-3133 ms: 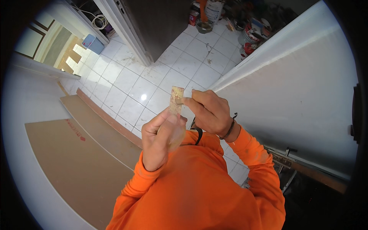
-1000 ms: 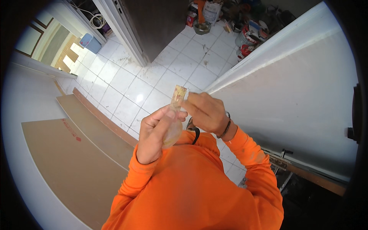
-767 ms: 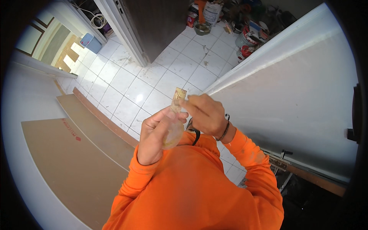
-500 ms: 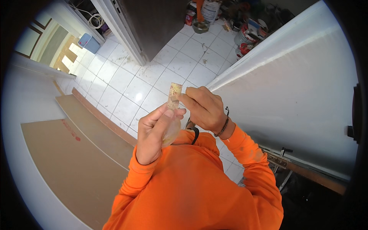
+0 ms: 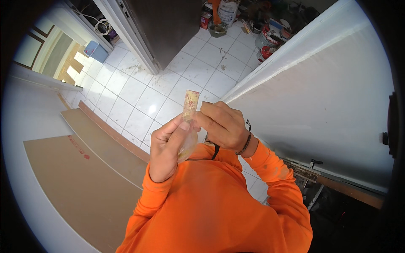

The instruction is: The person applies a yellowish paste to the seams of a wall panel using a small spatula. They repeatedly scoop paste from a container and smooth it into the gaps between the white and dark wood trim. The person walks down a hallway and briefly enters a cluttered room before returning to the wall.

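Note:
In front of my chest, my left hand [image 5: 166, 145] is closed, its thumb and fingers pinching the lower end of a small flat strip [image 5: 191, 102]. The strip is pale yellow with reddish stains and points up and away from me. Below it, against the left palm, hangs a translucent, rounded thing [image 5: 188, 147], partly hidden by the fingers; its kind is not clear. My right hand [image 5: 223, 125] is closed too, fingers curled, with its fingertips at the strip's lower right edge. Their exact grip is partly hidden.
White floor tiles [image 5: 168, 93] lie beyond my hands. Brown boards [image 5: 80, 181] lean at the left, a pale panel [image 5: 320, 101] stands at the right. Ahead are a dark door [image 5: 168, 29], a blue bin [image 5: 96, 51], a bowl [image 5: 217, 30] and several paint buckets [image 5: 268, 37].
My right fingertips have slid slightly down along the strip, so more of its stained face shows. The left hand keeps its hold. The whole view has shifted a little.

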The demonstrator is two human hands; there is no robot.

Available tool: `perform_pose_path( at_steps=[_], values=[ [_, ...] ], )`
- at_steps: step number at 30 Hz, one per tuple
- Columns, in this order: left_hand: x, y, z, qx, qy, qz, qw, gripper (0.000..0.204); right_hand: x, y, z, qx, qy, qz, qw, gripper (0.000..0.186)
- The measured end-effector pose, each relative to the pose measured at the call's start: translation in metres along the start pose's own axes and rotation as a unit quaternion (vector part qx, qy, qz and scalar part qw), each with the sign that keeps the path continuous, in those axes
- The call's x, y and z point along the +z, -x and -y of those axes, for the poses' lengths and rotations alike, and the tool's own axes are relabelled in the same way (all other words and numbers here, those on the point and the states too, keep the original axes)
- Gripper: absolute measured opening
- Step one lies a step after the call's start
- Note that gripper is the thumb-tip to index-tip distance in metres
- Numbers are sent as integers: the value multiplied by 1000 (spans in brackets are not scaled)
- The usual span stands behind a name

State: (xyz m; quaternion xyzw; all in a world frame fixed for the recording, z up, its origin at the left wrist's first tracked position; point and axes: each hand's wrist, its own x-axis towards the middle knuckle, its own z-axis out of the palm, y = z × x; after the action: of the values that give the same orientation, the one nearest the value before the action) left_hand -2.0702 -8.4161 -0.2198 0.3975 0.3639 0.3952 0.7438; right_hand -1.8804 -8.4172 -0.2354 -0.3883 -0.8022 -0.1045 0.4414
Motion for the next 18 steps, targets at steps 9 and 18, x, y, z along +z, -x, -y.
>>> perform_pose_path(
  at_steps=[9,18],
  values=[
    [-4,4,-1,-56,50,37,996,33,-3,-2,-16,45,26,2,999,32],
    [-4,4,-1,-67,109,36,991,34,-4,2,-17,43,15,-43,998,44]
  ],
)
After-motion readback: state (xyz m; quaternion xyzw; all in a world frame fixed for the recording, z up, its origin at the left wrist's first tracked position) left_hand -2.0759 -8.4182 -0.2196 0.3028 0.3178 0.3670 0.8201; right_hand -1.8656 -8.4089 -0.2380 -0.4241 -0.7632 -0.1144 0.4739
